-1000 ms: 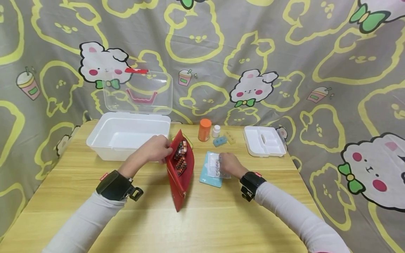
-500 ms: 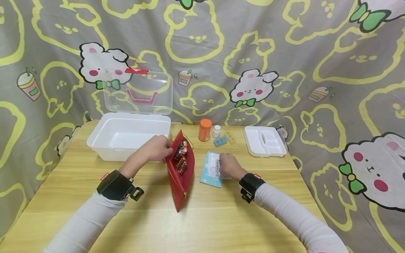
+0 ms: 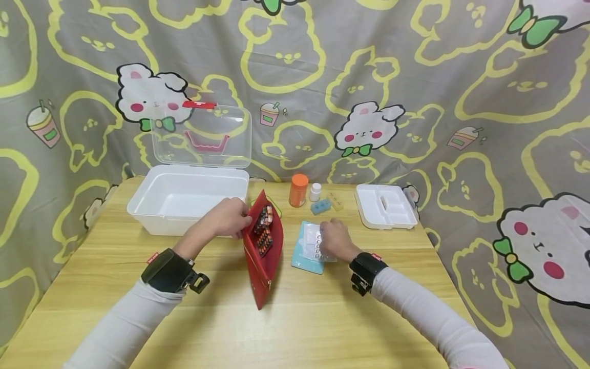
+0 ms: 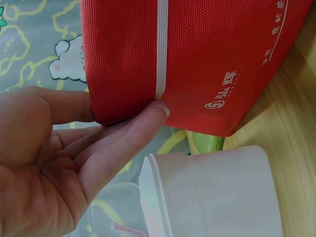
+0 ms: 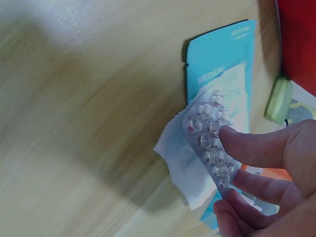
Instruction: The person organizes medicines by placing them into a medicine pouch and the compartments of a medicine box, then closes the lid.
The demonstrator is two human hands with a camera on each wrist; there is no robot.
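Note:
My left hand (image 3: 229, 218) pinches the upper edge of a red fabric pouch (image 3: 262, 279), which stands upright with its mouth gaping. Blister packs with dark and orange capsules (image 3: 264, 241) sit inside it. White lettering and a pale strip show on the pouch's outside in the left wrist view. My right hand (image 3: 338, 240) pinches a silver blister pack (image 5: 210, 143) with clear bubbles between thumb and fingers. Beneath the pack lie a crumpled white packet (image 5: 177, 153) and a light-blue sachet (image 5: 212, 54) on the table.
A white plastic box (image 3: 156, 224) with its clear lid (image 3: 203, 128) raised stands behind my left hand. Farther back are an orange bottle (image 3: 298, 190), a small white bottle (image 3: 315, 192), blue (image 3: 320, 206) and yellow (image 3: 335, 201) pill cases. A compartmented white tray (image 3: 369, 205) lies right.
The fingers of my right hand have shifted slightly at the blister pack. My left hand and the red pouch stay where they were.

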